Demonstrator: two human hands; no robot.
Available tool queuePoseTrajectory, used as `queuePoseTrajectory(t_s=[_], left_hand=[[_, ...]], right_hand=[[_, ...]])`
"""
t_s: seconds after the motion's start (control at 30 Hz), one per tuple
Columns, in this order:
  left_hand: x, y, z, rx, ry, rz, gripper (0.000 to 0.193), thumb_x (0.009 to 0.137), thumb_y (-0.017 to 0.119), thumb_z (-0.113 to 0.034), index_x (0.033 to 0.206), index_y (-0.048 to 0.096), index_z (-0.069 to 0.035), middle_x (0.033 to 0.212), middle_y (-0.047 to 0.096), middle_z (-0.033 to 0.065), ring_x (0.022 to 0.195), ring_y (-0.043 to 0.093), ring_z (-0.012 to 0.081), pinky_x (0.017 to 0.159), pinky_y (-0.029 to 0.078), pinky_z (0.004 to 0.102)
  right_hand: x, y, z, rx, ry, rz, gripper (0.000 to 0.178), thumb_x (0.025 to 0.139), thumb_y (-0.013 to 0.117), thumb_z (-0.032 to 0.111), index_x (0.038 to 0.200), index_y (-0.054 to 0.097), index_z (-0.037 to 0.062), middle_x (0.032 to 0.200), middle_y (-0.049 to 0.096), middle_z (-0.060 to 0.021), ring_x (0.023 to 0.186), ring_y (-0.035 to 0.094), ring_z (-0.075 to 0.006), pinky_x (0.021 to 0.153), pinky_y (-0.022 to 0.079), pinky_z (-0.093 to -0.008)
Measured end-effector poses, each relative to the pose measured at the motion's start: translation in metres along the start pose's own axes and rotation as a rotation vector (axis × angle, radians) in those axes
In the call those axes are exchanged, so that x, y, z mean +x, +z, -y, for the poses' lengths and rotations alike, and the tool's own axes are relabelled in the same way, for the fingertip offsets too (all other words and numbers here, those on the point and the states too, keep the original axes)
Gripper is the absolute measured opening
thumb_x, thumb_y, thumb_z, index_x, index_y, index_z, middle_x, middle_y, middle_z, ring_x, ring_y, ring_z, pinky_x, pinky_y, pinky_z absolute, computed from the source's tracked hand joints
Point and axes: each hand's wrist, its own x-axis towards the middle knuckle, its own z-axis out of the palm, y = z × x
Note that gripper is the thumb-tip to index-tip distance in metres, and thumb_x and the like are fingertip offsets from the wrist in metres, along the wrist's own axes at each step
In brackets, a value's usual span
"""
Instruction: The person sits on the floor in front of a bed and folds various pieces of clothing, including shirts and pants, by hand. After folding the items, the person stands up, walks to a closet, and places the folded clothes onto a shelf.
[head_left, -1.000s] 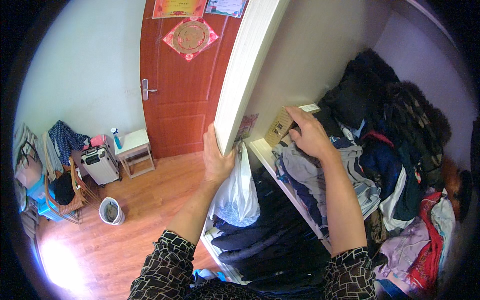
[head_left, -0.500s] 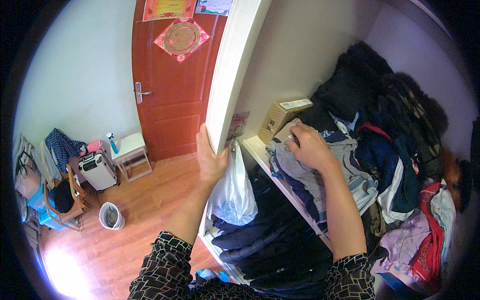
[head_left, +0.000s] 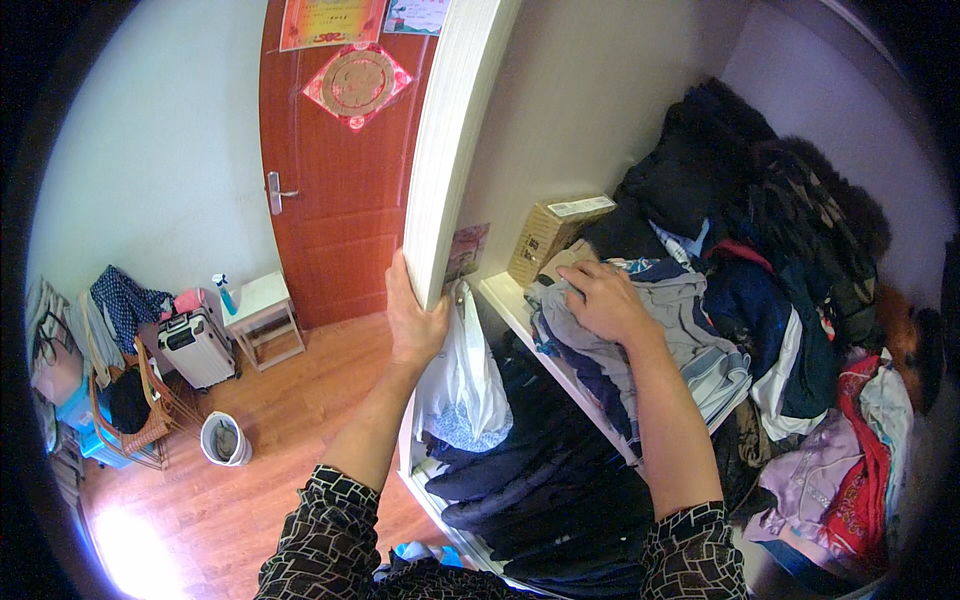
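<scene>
My left hand point(head_left: 417, 318) is wrapped round the front edge of a white wardrobe side panel point(head_left: 462, 110). Just below it hangs a white plastic bag point(head_left: 465, 385) with something bluish at the bottom. On the shelf, my right hand point(head_left: 603, 303) lies on top of a grey garment point(head_left: 672, 312) in a stack of folded clothes. Its thumb and forefinger are bent and a little apart, and I see nothing lifted between them. A yellowish carton point(head_left: 545, 238) stands beyond that hand, against the panel.
Dark clothes point(head_left: 705, 165) are heaped at the back of the shelf, and a lilac garment point(head_left: 812, 485) spills out at the right. Black clothing point(head_left: 560, 480) fills the space below. Leftward are a red door point(head_left: 345, 200), white stool point(head_left: 262, 300), suitcase point(head_left: 197, 348), wicker chair point(head_left: 150, 430) and bucket point(head_left: 238, 455).
The view has shifted slightly. My right hand has moved a little nearer along the grey garment, its fingers lying flatter. My left hand keeps its hold on the panel.
</scene>
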Motion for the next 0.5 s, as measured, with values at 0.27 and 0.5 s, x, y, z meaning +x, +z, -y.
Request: queuePoseTrajectory(t_s=[0.27,0.5], left_hand=[[0.005,-0.01,-0.014,0.031,-0.047,0.071,0.082,0.072,0.071,-0.009,0.139,0.027,0.002,0.123,0.045,0.0251,0.115,0.043,0.0402,0.099,0.037,0.0455],[-0.013,-0.017,-0.088,0.102,0.433,-0.115,0.078,0.07,0.074,-0.006,0.137,0.034,0.002,0.13,0.045,0.0226,0.123,0.04,0.0408,0.105,0.031,0.0466]], right_hand=[[-0.006,0.006,-0.004,0.059,0.015,-0.006,0.038,0.083,0.056,0.021,0.119,0.061,0.012,0.122,0.058,-0.0152,0.113,0.054,-0.0316,0.099,0.038,-0.0434],[-0.012,0.013,-0.015,0.189,-0.034,-0.146,0.036,0.082,0.059,0.019,0.117,0.062,0.0097,0.121,0.058,-0.0155,0.114,0.054,-0.0315,0.103,0.034,-0.0429]])
